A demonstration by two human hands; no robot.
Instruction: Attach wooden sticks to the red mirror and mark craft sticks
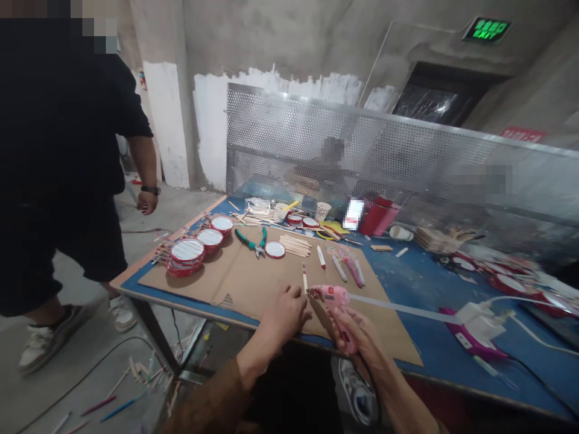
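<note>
My right hand [355,331] is wrapped round the handle of a pink glue gun [332,294], with a long translucent glue stick [402,308] out of its back. The gun's nozzle points left, close to a small wooden stick [304,278]. My left hand [286,310] has its fingers pressed together at the near end of that stick, over the cardboard sheet [244,274]. Beyond lie green-handled pliers [254,242], a red-rimmed white disc [275,249] and a row of flat wooden sticks [295,245].
Small red-and-white drums [186,256] stand at the left. Markers [338,268] lie right of centre. A purple power strip [474,343] with cables sits on the blue table [407,274]. A person [67,150] stands at the left, beside the table.
</note>
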